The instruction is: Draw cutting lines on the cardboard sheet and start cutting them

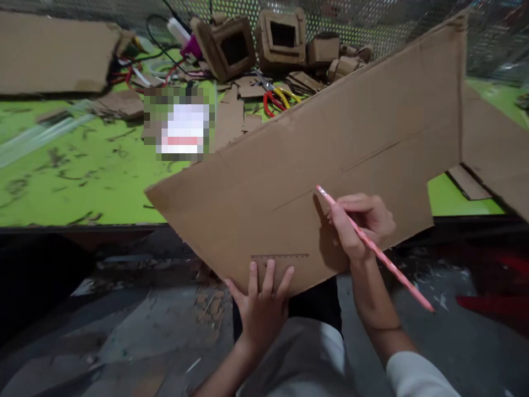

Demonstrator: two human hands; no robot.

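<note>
A large brown cardboard sheet (330, 160) leans from my lap over the front edge of the green table (82, 182). My left hand (262, 306) lies flat on its lower edge, fingers spread, pressing a clear ruler (281, 257) against the board. My right hand (361, 223) pinches a pink pencil (374, 248) with its tip on the cardboard near a faint drawn line.
At the back of the table stand small cardboard box models (252, 41), red and yellow scissors (276, 99), cables and cardboard scraps. Another cardboard sheet (53, 52) lies at the far left, more at the right (496, 149). Scraps litter the floor below.
</note>
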